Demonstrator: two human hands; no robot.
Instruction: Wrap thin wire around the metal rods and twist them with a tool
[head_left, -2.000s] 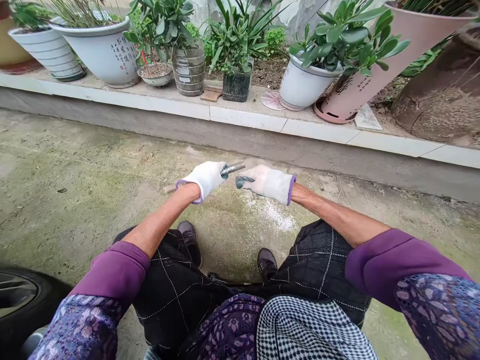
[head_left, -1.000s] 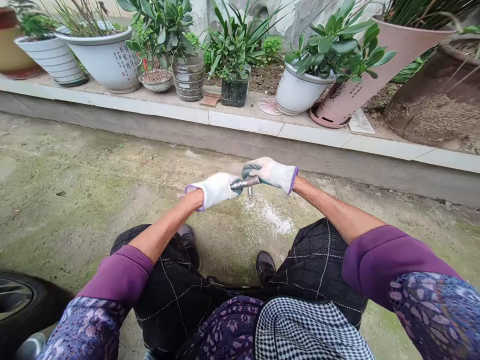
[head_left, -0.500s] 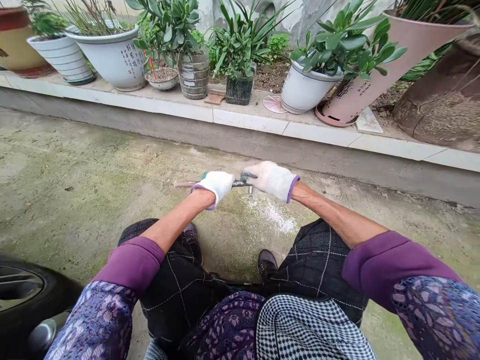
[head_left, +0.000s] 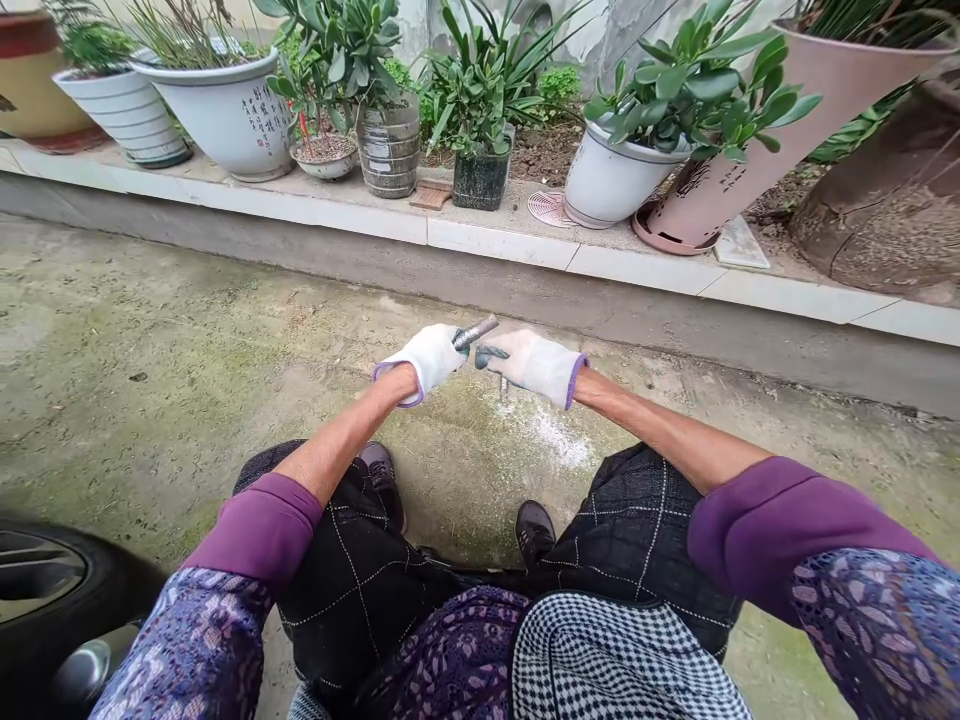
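Note:
My left hand (head_left: 431, 357), in a white work glove with purple trim and dark green fingers, is closed round a short grey rod (head_left: 475, 331). The rod's end points up and to the right. My right hand (head_left: 529, 362), gloved alike, is closed just across from it, fingers curled. Below its fingers a short, narrow metal piece (head_left: 503, 388) points down at the concrete; its upper part is hidden by the glove. White powder (head_left: 559, 440) is scattered on the ground beneath and to the right. The two hands are close, with a small gap between them.
A tiled ledge (head_left: 499, 242) with several potted plants runs across the far side. A white pot (head_left: 619, 180) and a pink pot (head_left: 697, 205) stand near its edge. My shoes (head_left: 534, 530) flank the work spot. A black wheel (head_left: 67, 580) is at lower left.
The rod in my left hand has turned: it lay nearly level, with a brownish length out to the left, and now its grey end tilts up right. My right hand has shifted slightly left.

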